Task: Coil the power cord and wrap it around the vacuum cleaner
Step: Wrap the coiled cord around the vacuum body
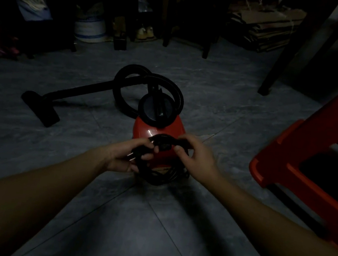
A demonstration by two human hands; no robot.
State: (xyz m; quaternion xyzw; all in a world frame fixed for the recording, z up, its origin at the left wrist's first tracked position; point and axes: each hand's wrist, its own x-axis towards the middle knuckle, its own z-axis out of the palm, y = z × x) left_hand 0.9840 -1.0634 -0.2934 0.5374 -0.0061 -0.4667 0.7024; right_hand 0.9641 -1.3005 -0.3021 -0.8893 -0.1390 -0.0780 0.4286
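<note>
Both hands — left hand (pixel 126 156), right hand (pixel 194 155) — grip the coiled power cord (pixel 157 176) above the vacuum cleaner (pixel 159 128).

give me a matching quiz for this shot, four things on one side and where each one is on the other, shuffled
Things: 1 power cord; 2 vacuum cleaner; 3 floor nozzle; 4 red stool
Places: A right edge of view; B gripped by left hand and right hand; C lying far left; D centre of view, just beyond the cord
Pairs: 1-B; 2-D; 3-C; 4-A
</note>
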